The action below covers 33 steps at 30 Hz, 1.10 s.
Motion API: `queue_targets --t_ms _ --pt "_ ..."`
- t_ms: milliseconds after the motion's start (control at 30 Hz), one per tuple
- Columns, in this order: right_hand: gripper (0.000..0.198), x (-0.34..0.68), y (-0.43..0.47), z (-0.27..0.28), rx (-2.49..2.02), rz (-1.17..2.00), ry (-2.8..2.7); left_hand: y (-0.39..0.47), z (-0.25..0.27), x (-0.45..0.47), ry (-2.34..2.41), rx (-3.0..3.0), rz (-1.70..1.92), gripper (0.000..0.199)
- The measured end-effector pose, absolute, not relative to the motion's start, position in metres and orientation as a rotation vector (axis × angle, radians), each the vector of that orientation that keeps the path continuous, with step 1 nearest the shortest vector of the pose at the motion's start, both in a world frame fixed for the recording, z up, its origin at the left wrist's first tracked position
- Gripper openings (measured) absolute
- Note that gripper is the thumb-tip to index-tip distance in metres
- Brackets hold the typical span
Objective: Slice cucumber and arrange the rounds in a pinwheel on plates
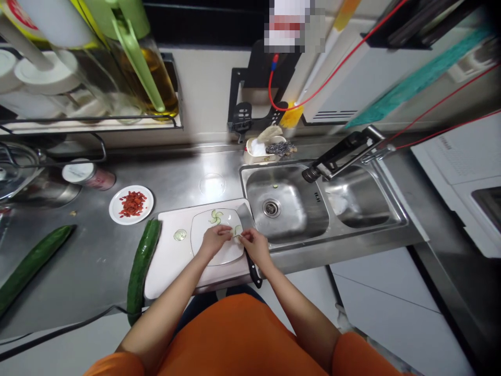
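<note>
Both hands meet over a white square plate (227, 256) that rests on a white cutting board (168, 263). My left hand (212, 242) and my right hand (256, 246) pinch thin, pale cucumber slices (237, 230) between their fingertips. Farther back on the plate, a few cucumber slices (215, 216) lie in a curved arrangement. Left of the plate, more round cucumber slices (180, 235) sit on the board. A knife (253, 269) with a black handle lies along the board's right edge, partly behind my right hand.
A whole cucumber (143, 261) touches the board's left side; another cucumber (33, 263) lies far left. Behind stand a white dish (114, 205) of red pieces and a canister (90, 175). A double sink (289, 230) is on the right, a bottle rack (136, 123) above left.
</note>
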State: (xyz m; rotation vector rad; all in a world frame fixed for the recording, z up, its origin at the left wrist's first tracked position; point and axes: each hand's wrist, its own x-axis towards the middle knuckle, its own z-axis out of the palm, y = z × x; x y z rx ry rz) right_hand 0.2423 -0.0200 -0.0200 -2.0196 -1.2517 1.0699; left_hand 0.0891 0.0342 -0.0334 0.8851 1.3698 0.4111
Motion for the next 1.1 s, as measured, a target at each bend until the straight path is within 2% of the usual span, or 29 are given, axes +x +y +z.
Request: queue_targets --t_ms 167,367,1100 --pt "0.008 0.234 -0.012 -0.022 -2.185 0.837 -1.487 0.044 -0.036 0.094 1.511 1.334 0.372 0.011" --pt "0.014 0.228 -0.011 -0.017 -2.356 0.756 -1.635 0.045 -0.037 0.099 1.53 1.614 0.323 0.012" --pt "0.016 0.221 -0.008 -0.019 -2.456 0.691 -1.76 0.048 -0.037 0.107 1.539 1.669 0.233 0.014"
